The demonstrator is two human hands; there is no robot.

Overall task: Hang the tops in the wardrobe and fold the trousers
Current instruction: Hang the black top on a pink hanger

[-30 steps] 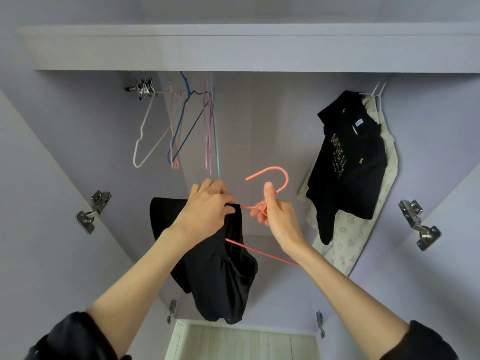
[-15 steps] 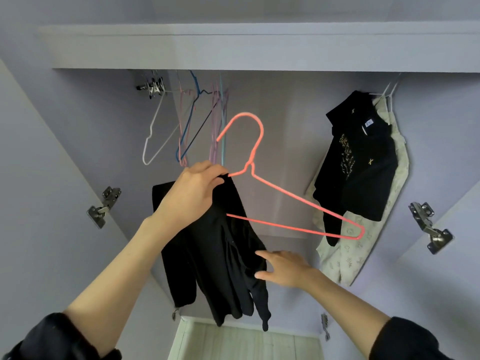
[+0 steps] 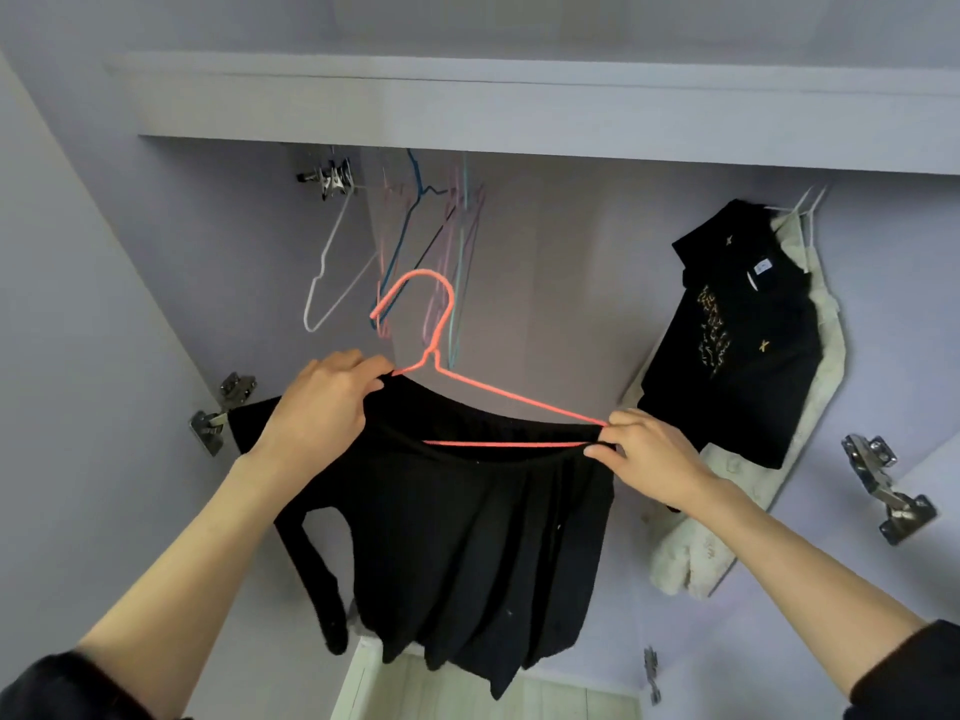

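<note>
While both hands work at the open wardrobe [image 3: 519, 111]:
Left hand [image 3: 327, 402]: pinches black top [image 3: 467, 537] at the collar, by the coral hanger [image 3: 441, 366]; right hand [image 3: 649, 459]: pinches its other shoulder.
Far left: empty hangers [image 3: 415, 252]; far right: hung black shirt [image 3: 737, 345].

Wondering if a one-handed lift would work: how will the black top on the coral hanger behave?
The black top looks floppy: it hangs in soft folds and a sleeve dangles. The thin coral hanger probably flexes and tilts. The wide neckline may slip off its ends.
</note>
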